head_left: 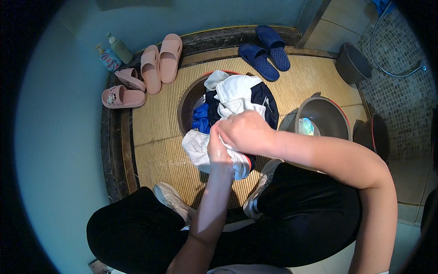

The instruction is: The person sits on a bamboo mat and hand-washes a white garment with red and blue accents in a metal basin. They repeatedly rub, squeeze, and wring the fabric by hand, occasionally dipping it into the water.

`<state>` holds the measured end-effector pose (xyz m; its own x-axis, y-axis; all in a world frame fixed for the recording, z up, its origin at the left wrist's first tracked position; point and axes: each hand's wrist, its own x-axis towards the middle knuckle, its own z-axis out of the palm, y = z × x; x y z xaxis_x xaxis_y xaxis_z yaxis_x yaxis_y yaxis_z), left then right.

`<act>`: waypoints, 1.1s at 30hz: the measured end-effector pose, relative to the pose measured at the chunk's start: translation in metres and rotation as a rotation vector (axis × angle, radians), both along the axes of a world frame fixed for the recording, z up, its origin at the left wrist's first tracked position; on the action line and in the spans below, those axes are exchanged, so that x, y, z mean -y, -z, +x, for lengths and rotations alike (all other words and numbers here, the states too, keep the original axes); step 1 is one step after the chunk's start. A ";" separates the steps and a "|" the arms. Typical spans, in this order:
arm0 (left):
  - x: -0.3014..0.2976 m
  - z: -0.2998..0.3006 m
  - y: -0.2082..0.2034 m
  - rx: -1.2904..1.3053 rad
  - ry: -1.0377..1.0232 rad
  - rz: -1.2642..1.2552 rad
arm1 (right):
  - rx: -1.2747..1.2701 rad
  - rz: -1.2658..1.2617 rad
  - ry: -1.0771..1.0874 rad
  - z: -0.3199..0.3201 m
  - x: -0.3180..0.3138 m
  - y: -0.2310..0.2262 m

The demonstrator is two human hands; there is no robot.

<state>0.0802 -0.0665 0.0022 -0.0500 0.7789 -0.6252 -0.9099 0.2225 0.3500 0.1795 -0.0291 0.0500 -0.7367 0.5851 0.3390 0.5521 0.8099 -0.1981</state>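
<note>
- White garment [196, 145]: matt, wrinkled cloth
- Grey bucket [329, 115]: smooth plastic
- Floor [157, 157]: ribbed, rough
- Navy slippers [259, 62]: matt, textured
- Shower hose [387, 72]: glossy, probably metal

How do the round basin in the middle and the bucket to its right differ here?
The basin looks wider across than the bucket.
The basin is heaped with white, dark and blue laundry; in the bucket only a small, pale blue-green item shows.
Both hands grip a white cloth at the basin's near side; neither holds the bucket.
Shared: both are brownish-grey with some red at the rim and stand on the ribbed mat.
</note>
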 end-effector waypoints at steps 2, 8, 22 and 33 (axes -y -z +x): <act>0.011 -0.005 0.015 -0.446 -0.034 0.229 | 0.059 0.245 -0.169 -0.015 0.017 -0.014; 0.002 -0.015 0.014 0.100 0.042 0.394 | 0.018 0.171 -0.326 -0.020 0.026 -0.014; -0.011 -0.036 0.009 0.215 0.108 0.339 | 0.020 -0.120 0.174 0.005 -0.030 0.006; -0.007 -0.069 -0.024 -1.416 0.777 0.573 | -0.126 -0.278 0.884 0.089 -0.102 0.000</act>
<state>0.0117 -0.0599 0.0261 0.1934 0.9775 -0.0840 0.4092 -0.0026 0.9124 0.2683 0.0730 0.0501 0.0473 0.9876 0.1496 0.9063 0.0206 -0.4222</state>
